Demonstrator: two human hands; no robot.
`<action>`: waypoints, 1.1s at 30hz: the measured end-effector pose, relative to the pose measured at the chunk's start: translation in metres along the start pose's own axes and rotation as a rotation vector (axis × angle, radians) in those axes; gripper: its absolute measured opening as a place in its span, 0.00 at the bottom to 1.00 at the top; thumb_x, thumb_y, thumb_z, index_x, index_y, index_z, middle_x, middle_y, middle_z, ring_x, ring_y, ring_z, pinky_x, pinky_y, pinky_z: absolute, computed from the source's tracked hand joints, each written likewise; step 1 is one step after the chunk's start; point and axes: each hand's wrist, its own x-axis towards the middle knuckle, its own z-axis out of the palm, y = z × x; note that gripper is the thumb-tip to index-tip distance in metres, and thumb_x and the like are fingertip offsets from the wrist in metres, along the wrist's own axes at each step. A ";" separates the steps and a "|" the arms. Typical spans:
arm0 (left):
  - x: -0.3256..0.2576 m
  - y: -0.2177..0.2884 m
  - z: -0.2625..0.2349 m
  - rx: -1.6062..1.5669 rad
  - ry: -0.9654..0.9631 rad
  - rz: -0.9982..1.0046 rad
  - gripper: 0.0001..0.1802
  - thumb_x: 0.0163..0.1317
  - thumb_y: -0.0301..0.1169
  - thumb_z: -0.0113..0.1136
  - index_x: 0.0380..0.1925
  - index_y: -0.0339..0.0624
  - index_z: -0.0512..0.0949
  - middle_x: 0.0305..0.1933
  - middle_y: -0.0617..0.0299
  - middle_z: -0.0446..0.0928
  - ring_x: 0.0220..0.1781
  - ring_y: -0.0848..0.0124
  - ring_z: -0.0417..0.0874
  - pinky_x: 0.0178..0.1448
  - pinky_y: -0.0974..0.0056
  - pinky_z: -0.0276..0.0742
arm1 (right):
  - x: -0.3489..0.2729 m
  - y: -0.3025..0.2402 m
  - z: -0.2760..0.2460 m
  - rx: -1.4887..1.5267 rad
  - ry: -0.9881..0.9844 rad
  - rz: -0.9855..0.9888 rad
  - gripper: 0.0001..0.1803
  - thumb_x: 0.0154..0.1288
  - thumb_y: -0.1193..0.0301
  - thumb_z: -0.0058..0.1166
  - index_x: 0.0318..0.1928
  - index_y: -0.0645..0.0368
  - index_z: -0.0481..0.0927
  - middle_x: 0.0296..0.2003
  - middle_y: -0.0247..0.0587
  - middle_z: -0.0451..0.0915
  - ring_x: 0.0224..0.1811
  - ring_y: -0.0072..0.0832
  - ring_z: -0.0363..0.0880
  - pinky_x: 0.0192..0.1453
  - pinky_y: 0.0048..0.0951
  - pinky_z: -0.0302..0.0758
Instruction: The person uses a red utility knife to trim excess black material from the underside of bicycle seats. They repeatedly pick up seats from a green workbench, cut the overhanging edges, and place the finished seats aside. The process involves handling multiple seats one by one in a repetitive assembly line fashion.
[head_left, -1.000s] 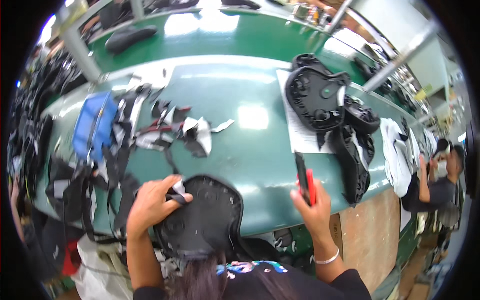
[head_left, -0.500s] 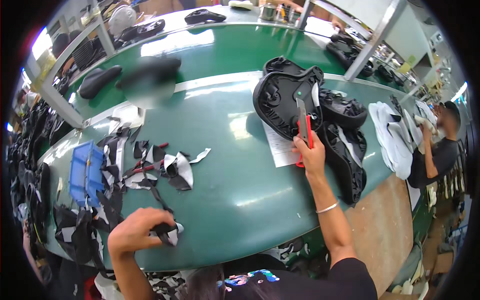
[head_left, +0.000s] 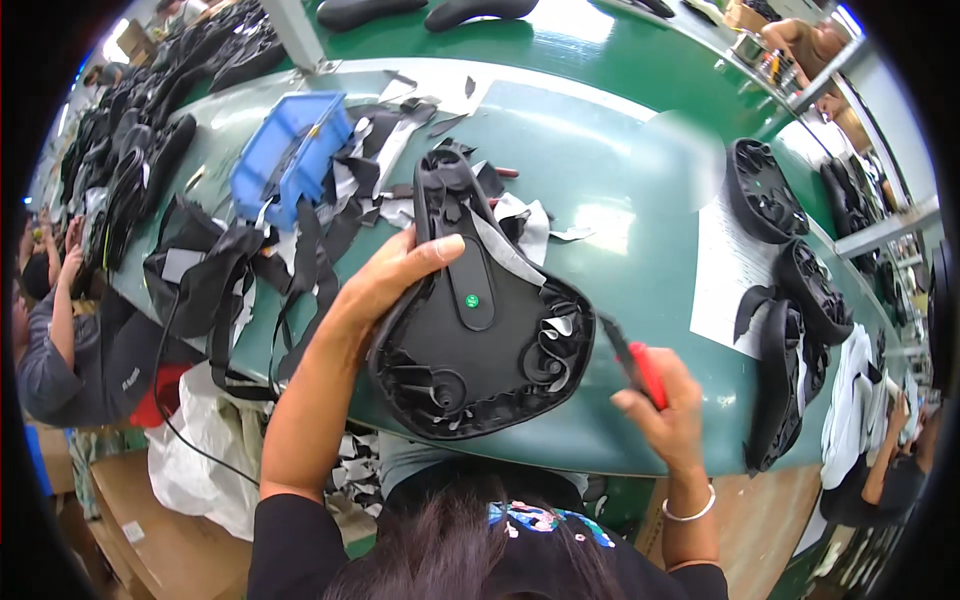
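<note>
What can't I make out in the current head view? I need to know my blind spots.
All in the head view:
Left hand: most fingers hidden behind the black saddle.
Saddle's other face: turned away from the camera.
Red-handled cutter: part of its grip is covered by the right hand.
White sheet: print too small to read.
Far black saddle: cut off by the upper edge.

Past the seat [head_left: 490,365] in the left hand [head_left: 395,280], the widest free lane runs over the bare table [head_left: 635,285], from the seat's right side to the paper [head_left: 715,270]. The right hand [head_left: 665,405] and its knife [head_left: 640,365] stand at the near end, the blade just beside the seat's rim. Leftward, scraps [head_left: 315,245] and the bin [head_left: 310,175] obstruct; rightward, piled seats [head_left: 780,390] do
</note>
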 end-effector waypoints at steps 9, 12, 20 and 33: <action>0.017 0.025 0.006 0.353 -0.053 0.018 0.28 0.53 0.44 0.63 0.46 0.33 0.74 0.38 0.59 0.76 0.35 0.74 0.77 0.40 0.69 0.76 | 0.045 -0.022 -0.024 -0.806 -0.288 -0.421 0.33 0.56 0.77 0.57 0.63 0.49 0.68 0.26 0.41 0.73 0.21 0.35 0.74 0.22 0.36 0.70; 0.008 0.021 0.005 0.289 -0.025 -0.003 0.28 0.53 0.40 0.59 0.50 0.32 0.71 0.38 0.60 0.74 0.36 0.76 0.76 0.41 0.72 0.74 | -0.007 -0.016 -0.003 -0.718 -0.244 -0.221 0.35 0.58 0.77 0.56 0.67 0.52 0.63 0.24 0.43 0.72 0.19 0.38 0.73 0.21 0.39 0.69; -0.052 -0.014 0.006 0.019 0.353 0.088 0.27 0.53 0.39 0.62 0.49 0.31 0.71 0.41 0.58 0.74 0.39 0.73 0.76 0.45 0.68 0.74 | -0.080 -0.040 0.032 -0.056 -0.133 0.335 0.29 0.62 0.79 0.53 0.64 0.59 0.63 0.41 0.58 0.81 0.35 0.49 0.83 0.38 0.39 0.80; -0.086 -0.065 -0.016 0.765 0.896 0.454 0.36 0.49 0.34 0.70 0.55 0.34 0.63 0.49 0.52 0.71 0.52 0.60 0.72 0.60 0.58 0.65 | 0.056 -0.020 0.020 0.349 0.226 0.264 0.27 0.57 0.76 0.58 0.59 0.59 0.70 0.33 0.32 0.74 0.28 0.16 0.71 0.31 0.18 0.72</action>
